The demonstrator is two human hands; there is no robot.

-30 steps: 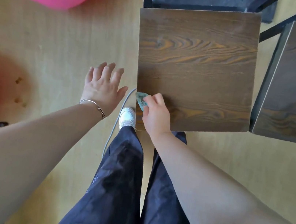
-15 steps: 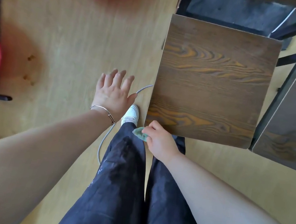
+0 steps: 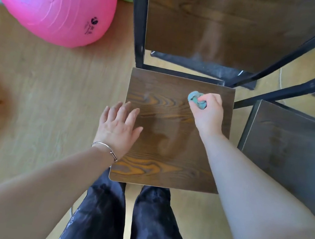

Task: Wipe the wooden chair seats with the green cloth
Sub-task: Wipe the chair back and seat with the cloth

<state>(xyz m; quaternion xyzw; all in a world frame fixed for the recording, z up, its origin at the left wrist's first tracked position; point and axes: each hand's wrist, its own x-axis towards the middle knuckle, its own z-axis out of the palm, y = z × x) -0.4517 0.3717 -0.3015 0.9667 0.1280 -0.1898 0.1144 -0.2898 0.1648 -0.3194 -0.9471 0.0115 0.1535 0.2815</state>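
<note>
Fingers [image 3: 210, 101] of right hand [image 3: 208, 111] curled, pinching bunched green cloth [image 3: 195, 99] on wooden chair seat [image 3: 169, 141]; left hand [image 3: 118, 128] flat, fingers loosely spread, at seat's left edge.

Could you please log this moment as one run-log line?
right hand grips green cloth on chair seat | left hand open at seat edge

Forearms bare as far as the frame shows them. Left hand [image 3: 119, 126] and right hand [image 3: 209, 110] bare. Left wrist: one thin silver-coloured bangle [image 3: 105, 148] with a small dark fitting. Legs: loose dark navy trousers [image 3: 155, 221], lightly creased. Left leg, outer side: white printed marking [image 3: 71, 223], too partial to read.
</note>
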